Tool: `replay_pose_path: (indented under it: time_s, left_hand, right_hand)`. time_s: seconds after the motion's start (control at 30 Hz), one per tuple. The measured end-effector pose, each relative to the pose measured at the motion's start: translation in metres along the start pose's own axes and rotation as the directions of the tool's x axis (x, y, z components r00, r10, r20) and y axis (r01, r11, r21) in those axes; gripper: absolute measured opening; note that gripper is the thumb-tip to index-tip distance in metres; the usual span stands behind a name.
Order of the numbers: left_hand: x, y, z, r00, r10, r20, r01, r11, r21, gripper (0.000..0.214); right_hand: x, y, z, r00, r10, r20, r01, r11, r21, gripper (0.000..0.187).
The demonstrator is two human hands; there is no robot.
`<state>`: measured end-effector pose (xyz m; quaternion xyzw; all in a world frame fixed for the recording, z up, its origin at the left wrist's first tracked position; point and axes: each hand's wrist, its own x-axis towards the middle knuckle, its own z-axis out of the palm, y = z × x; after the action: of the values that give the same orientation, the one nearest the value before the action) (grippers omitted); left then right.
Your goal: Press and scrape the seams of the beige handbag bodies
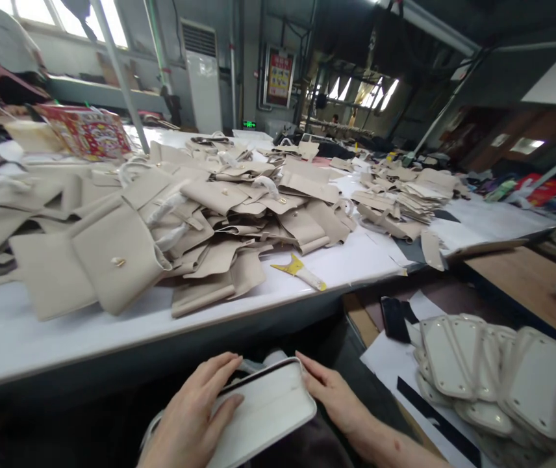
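Both hands hold a white rounded-rectangle leather panel (268,409) with a dark edge, low in front of me below the table edge. My left hand (193,416) lies over its left end, fingers spread on top. My right hand (334,393) grips its right edge. A row of similar white panels (492,377) is stacked on edge at the lower right. Beige leather bag pieces (117,257) are heaped on the white table (63,331) ahead.
A yellow-handled tool (300,270) lies on the table near its front edge. A red printed box (88,133) stands at the far left. More beige pieces (404,195) pile at the right. A wooden bench (526,286) sits right. A white standing unit (203,75) is behind.
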<state>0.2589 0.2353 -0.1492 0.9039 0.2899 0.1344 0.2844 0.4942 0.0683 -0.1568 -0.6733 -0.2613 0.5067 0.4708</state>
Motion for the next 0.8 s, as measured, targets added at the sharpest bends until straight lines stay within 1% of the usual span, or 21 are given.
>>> replay_pose_path:
  time_s: [0.1,0.17,0.27,0.3,0.37,0.47,0.5,0.53,0.63,0.7,0.73,0.8]
  left_hand:
    - [-0.002,0.014,0.001,0.998,-0.012,-0.065,0.016,0.998,0.064,0.036]
    - [0.002,0.024,0.002,0.998,-0.023,-0.062,0.028,0.996,0.084,0.034]
    - [0.01,0.037,0.006,1.0,-0.006,-0.022,0.007,0.996,0.088,0.034]
    - [0.012,0.04,0.008,1.0,0.007,-0.011,-0.006,0.996,0.089,0.035]
    - [0.015,0.041,0.013,1.0,0.027,0.006,-0.028,0.995,0.095,0.036]
    - [0.015,0.037,0.015,1.0,0.011,0.008,-0.012,0.994,0.108,0.036]
    - [0.014,0.035,0.015,1.0,-0.002,0.004,0.001,0.994,0.111,0.036]
    - [0.013,0.033,0.014,1.0,-0.012,-0.002,0.012,0.993,0.114,0.035]
    - [0.01,0.028,0.01,0.999,-0.034,-0.015,0.036,0.994,0.105,0.033]
    - [0.009,0.026,0.008,0.999,-0.053,-0.015,0.054,0.994,0.094,0.032]
    - [0.008,0.026,0.008,0.998,-0.059,-0.014,0.06,0.994,0.088,0.031]
    - [0.008,0.026,0.009,0.998,-0.061,-0.008,0.062,0.995,0.075,0.029]
  right_hand:
    - [0.006,0.017,-0.002,0.996,-0.084,-0.009,0.084,0.996,0.0,0.069]
    - [0.007,0.022,-0.002,0.993,-0.116,-0.007,0.116,0.993,-0.003,0.069]
    - [0.006,0.02,-0.005,0.989,-0.142,0.03,0.143,0.988,-0.061,0.068]
    - [0.007,0.018,-0.007,0.989,-0.139,0.041,0.142,0.988,-0.062,0.069]
    - [0.01,0.013,-0.011,0.994,-0.108,0.035,0.107,0.994,0.014,0.076]
    - [0.015,0.009,-0.015,0.998,-0.037,-0.049,0.045,0.982,0.181,0.081]
    - [0.016,0.009,-0.015,0.997,-0.026,-0.07,0.039,0.98,0.198,0.08]
    - [0.017,0.01,-0.015,0.997,-0.03,-0.072,0.043,0.983,0.179,0.079]
    - [0.015,0.018,-0.011,0.996,-0.093,-0.007,0.094,0.995,0.035,0.075]
    - [0.012,0.023,-0.009,0.993,-0.113,0.039,0.113,0.994,-0.004,0.07]
    - [0.012,0.024,-0.01,0.993,-0.095,0.074,0.092,0.995,0.038,0.067]
    - [0.017,0.024,-0.012,0.982,-0.017,0.187,-0.021,0.98,0.199,0.062]
